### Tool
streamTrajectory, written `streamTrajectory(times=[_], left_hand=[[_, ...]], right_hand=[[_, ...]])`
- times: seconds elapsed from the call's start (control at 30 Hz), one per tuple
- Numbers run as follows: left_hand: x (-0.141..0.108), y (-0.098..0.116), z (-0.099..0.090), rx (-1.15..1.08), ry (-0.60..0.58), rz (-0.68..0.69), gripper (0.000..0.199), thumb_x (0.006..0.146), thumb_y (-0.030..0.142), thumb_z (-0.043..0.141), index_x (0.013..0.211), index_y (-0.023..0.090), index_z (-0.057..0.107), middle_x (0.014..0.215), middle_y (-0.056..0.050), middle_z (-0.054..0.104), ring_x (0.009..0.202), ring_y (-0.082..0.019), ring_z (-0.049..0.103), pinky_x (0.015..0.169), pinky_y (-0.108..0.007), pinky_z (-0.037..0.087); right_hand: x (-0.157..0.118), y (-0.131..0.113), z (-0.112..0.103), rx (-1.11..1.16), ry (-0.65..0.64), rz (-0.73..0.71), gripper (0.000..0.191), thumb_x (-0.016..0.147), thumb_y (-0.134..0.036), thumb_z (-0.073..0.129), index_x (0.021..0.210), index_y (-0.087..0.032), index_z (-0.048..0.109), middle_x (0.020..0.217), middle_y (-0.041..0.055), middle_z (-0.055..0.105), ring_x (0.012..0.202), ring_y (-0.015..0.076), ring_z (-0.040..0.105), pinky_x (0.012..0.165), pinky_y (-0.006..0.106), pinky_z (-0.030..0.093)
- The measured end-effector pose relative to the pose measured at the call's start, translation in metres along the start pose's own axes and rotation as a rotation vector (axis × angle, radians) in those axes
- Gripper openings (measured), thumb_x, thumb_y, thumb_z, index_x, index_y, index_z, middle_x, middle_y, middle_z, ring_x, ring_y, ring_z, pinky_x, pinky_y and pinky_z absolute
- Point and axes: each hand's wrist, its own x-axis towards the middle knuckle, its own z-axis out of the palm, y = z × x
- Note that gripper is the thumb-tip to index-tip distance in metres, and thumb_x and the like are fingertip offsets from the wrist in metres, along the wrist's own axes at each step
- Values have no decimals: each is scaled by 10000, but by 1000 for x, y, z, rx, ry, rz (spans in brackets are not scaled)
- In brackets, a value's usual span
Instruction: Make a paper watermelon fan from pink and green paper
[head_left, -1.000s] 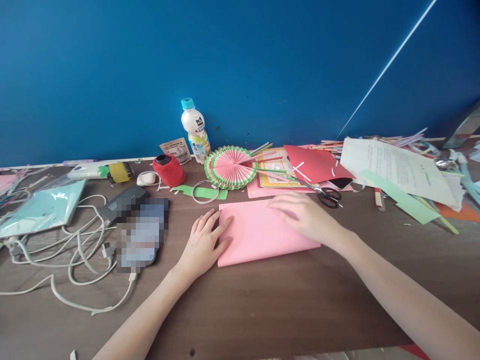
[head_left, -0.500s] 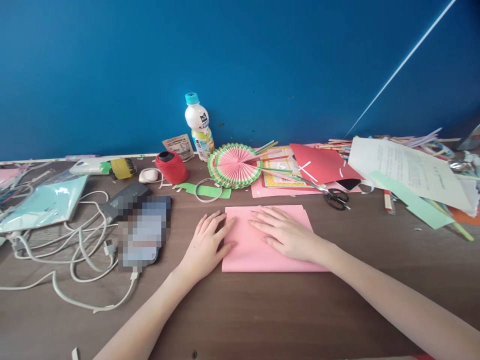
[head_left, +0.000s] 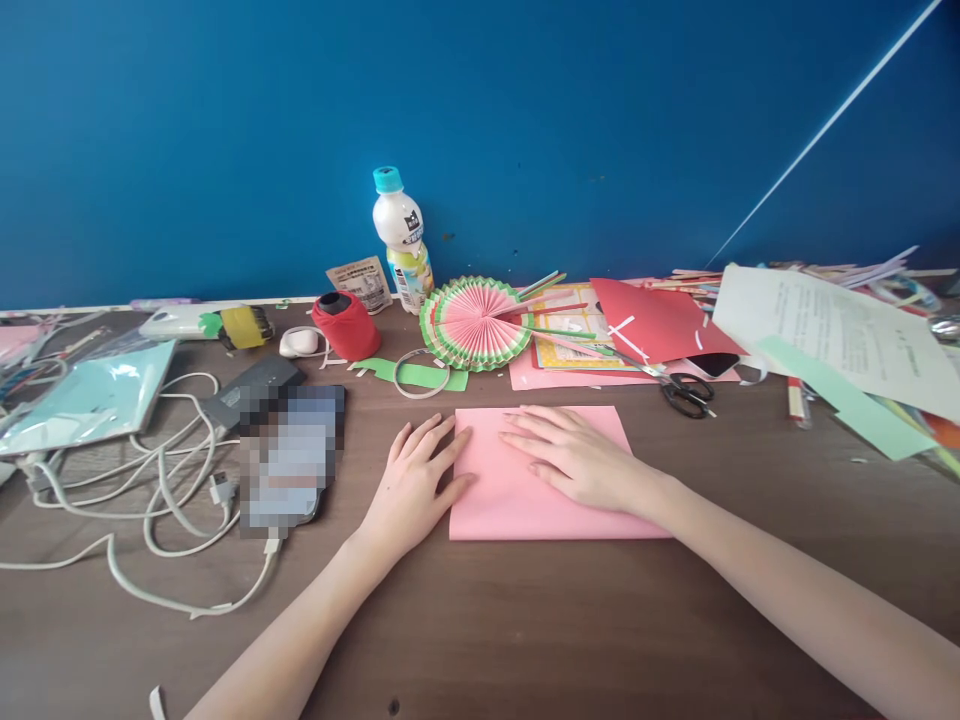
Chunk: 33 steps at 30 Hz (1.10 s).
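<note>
A sheet of pink paper (head_left: 517, 505), folded over along its near edge, lies flat on the dark wooden table (head_left: 517, 630). My left hand (head_left: 416, 485) rests at the paper's left edge, its fingers stretched out and thumb and forefinger touching the sheet. Flat on top of the pink paper is my right hand (head_left: 585, 460), fingers spread towards the left. Neither hand grips anything. Part of the sheet's right side is hidden beneath the right hand and forearm.
Behind the paper stand a pleated paper fan (head_left: 480, 322), a bottle (head_left: 405, 245) and a red roll (head_left: 346, 325). Black-handled scissors (head_left: 686, 393) lie at the right by red paper (head_left: 660, 325) and printed sheets (head_left: 840, 335). A phone (head_left: 296, 460) and white cables (head_left: 161, 490) are left.
The pink paper's far edges now line up more evenly. Both hands stay nearly in place on it. The whole view has shifted slightly.
</note>
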Motion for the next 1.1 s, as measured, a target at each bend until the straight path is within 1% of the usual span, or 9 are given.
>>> streamTrajectory(times=[0.17,0.33,0.6,0.87,1.1], left_hand=[[2,-1,1,10,34,14,435,874,346,453,1291,226,478,1310,-113,474,1239,-277,394,1021,-473,329],[2,-1,2,21,26,15,433,885,353,431,1296,222,468,1299,-112,472,1234,-274,393,1015,-455,327],[2,-3,3,42,23,20,439,896,344,413,1308,197,455,1307,-120,464,1238,-270,385,1020,-443,318],[2,-3,4,53,30,22,432,898,346,417,1303,203,463,1296,-117,471,1229,-268,393,1006,-443,329],[2,-3,3,58,38,22,422,897,346,422,1301,234,465,1299,-105,470,1225,-262,399,998,-436,339]], right_hand=[[2,3,1,-13,-30,48,469,892,-269,434,1355,-328,400,1500,44,234,1310,284,320,1004,498,346],[5,6,1,-28,-38,50,465,891,-272,441,1351,-329,408,1481,50,289,1300,288,327,1017,504,320],[9,7,-2,-11,-48,42,454,888,-264,448,1337,-332,431,1462,47,324,1288,283,331,1019,493,320],[6,9,3,-7,-39,39,469,901,-271,426,1363,-339,383,1491,35,265,1315,276,295,1034,501,303],[5,8,5,-7,-57,45,464,914,-269,394,1375,-312,371,1501,59,235,1324,281,280,1048,501,288]])
